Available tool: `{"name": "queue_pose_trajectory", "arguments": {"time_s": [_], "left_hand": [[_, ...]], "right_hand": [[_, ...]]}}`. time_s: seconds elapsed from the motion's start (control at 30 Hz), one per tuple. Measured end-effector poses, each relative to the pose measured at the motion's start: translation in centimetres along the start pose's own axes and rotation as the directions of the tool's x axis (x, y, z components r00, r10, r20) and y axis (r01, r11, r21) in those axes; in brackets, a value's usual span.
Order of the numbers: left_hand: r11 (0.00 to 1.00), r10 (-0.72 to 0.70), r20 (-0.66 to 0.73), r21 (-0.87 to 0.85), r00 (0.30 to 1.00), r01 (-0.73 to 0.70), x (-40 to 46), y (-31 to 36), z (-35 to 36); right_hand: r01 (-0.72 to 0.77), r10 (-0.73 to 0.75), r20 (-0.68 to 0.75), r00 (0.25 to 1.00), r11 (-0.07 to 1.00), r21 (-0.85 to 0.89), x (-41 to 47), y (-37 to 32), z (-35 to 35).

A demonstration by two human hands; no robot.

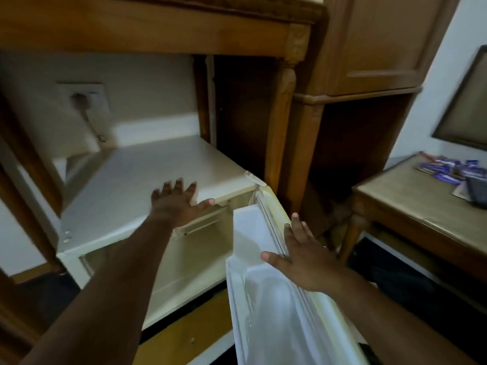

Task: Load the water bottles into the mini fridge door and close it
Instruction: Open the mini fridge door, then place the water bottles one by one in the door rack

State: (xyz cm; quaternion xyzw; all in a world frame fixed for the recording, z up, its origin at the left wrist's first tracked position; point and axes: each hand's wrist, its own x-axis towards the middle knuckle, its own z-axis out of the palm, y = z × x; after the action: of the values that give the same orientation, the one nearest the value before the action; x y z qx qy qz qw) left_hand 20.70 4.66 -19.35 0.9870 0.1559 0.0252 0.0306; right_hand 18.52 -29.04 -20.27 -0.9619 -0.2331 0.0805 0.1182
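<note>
Mini fridge (147, 180) tucked into a wooden cabinet (158, 30), door (266, 299) swung wide toward the camera on hinges at the fridge's right edge. Left hand (176, 204) pressed flat on the fridge's top, near its front edge, fingers (172, 187) spread and gripping nothing; probably there to brace the fridge so it does not shift while the door moves. Right hand (303, 262) laid against the door's top edge, just right of the fridge's open cavity, fingers extended and open, thumb reaching over the inner liner; placed like this to steer or push the door rather than clutch it.

Water bottles: none clearly visible. Something pale and translucent low in the door's inner shelf, below the right hand, too blurred to tell whether a bottle or only the liner. Cavity beside the door looking bare.

Judging by the hands, closing step at hand, loading either done or unverifiable.

Right of the fridge, well apart: a bench (421, 206) carrying blue sachets (445, 167).
</note>
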Motion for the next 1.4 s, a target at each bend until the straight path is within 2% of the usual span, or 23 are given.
{"name": "queue_pose_trajectory", "arguments": {"time_s": [0.2, 0.33, 0.43, 0.6, 0.7, 0.83, 0.87, 0.93, 1.03, 1.13, 1.17, 1.2, 1.27, 1.33, 1.4], "left_hand": [[0.996, 0.076, -0.056, 0.044, 0.996, -0.074, 2.5, 2.2, 1.3], [0.994, 0.104, -0.133, 0.058, 0.986, -0.097, 3.9, 3.1, 1.7], [0.995, 0.092, -0.133, 0.051, 0.987, -0.085, 4.0, 3.3, 2.0], [0.993, 0.102, -0.154, 0.066, 0.983, -0.093, 3.5, 3.4, 1.6], [0.993, 0.099, -0.167, 0.079, 0.981, -0.087, 3.4, 3.6, 1.6], [0.994, 0.091, -0.166, 0.08, 0.982, -0.079, 3.3, 3.7, 1.5], [0.994, 0.09, -0.163, 0.076, 0.982, -0.079, 3.1, 3.7, 1.4], [0.994, 0.094, -0.157, 0.077, 0.983, -0.082, 2.9, 3.7, 1.2], [0.992, 0.1, -0.147, 0.087, 0.984, -0.088, 2.6, 3.7, 1.0], [0.99, 0.109, -0.149, 0.101, 0.983, -0.094, 2.3, 3.7, 0.8], [0.99, 0.108, -0.15, 0.101, 0.983, -0.094, 2.2, 3.8, 0.7], [0.991, 0.107, -0.152, 0.101, 0.983, -0.092, 2.2, 3.8, 0.7], [0.991, 0.107, -0.165, 0.102, 0.98, -0.091, 2.3, 3.8, 0.7], [0.991, 0.109, -0.178, 0.102, 0.978, -0.092, 2.4, 3.8, 0.9], [0.99, 0.112, -0.186, 0.102, 0.976, -0.094, 2.4, 3.8, 1.1]], "right_hand": [[-0.13, 0.109, -0.116, 0.987, 0.973, -0.193, 0.9, 3.8, -0.8], [-0.209, 0.183, -0.135, 0.974, 0.957, -0.203, 2.4, 5.5, -1.3], [-0.246, 0.214, -0.159, 0.964, 0.943, -0.223, 3.4, 6.8, -1.6], [-0.231, 0.194, -0.171, 0.966, 0.943, -0.238, 3.7, 7.8, -2.2], [-0.18, 0.155, -0.162, 0.975, 0.971, -0.158, 1.8, 7.9, -2.9], [-0.124, 0.04, -0.413, 0.91, 0.976, -0.179, -4.0, 7.7, -3.0], [-0.14, 0.051, -0.417, 0.908, 0.972, -0.186, -5.5, 7.6, -2.9], [-0.223, 0.136, -0.289, 0.947, 0.931, -0.291, -7.9, 7.3, -2.4], [-0.282, 0.265, -0.116, 0.957, 0.773, -0.568, -9.5, 6.5, -1.3], [-0.26, 0.338, -0.041, 0.94, 0.636, -0.727, -10.4, 5.3, 0.3], [-0.26, 0.338, -0.046, 0.94, 0.623, -0.737, -10.6, 5.2, 0.7], [-0.267, 0.33, -0.056, 0.942, 0.64, -0.721, -10.9, 5.3, 0.9], [-0.271, 0.3, -0.058, 0.952, 0.739, -0.617, -11.1, 5.8, 0.3], [-0.267, 0.282, -0.034, 0.959, 0.856, -0.442, -11.0, 6.0, -1.5], [-0.269, 0.272, -0.031, 0.962, 0.918, -0.291, -10.7, 6.0, -3.6]]}}
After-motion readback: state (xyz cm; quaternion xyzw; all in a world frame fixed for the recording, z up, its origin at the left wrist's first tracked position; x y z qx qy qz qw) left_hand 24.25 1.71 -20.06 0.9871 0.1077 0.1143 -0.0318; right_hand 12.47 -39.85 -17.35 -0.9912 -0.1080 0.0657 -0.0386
